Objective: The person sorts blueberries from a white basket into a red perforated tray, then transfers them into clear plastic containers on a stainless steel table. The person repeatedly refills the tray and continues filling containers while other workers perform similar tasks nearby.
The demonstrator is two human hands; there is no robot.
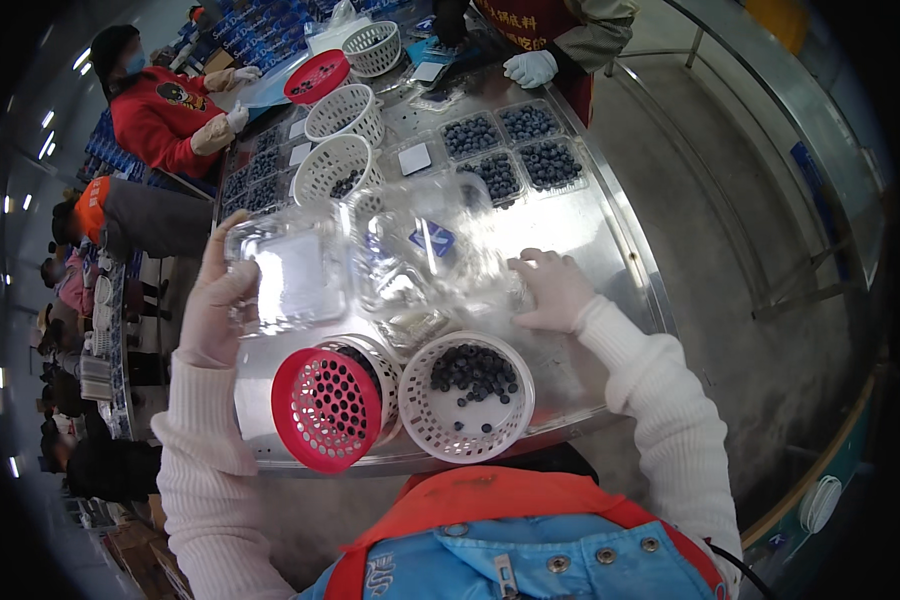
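Observation:
My left hand (221,289), in a pale thin glove, grips the left edge of a clear plastic clamshell container (420,232). A white pad shows through its left part, a blue sticker on its right part; motion blurs it. My right hand (555,292) has thumb and fingers about the container's right edge. Below the container, more clear plastic (420,326) lies on the steel table (570,375). Nearest me stands a white perforated basket (521,409) with loose blueberries (476,371). Left of it, a red perforated basket (285,409) leans tilted on another white basket (390,375), with blueberries behind its holes.
Filled blueberry punnets (551,161) sit at the table's far right, others (262,165) at the left. White baskets (335,169) and a red one (319,75) line the middle. Two people (169,112) (532,67) work across the table. A raised steel rim (630,255) edges the right side.

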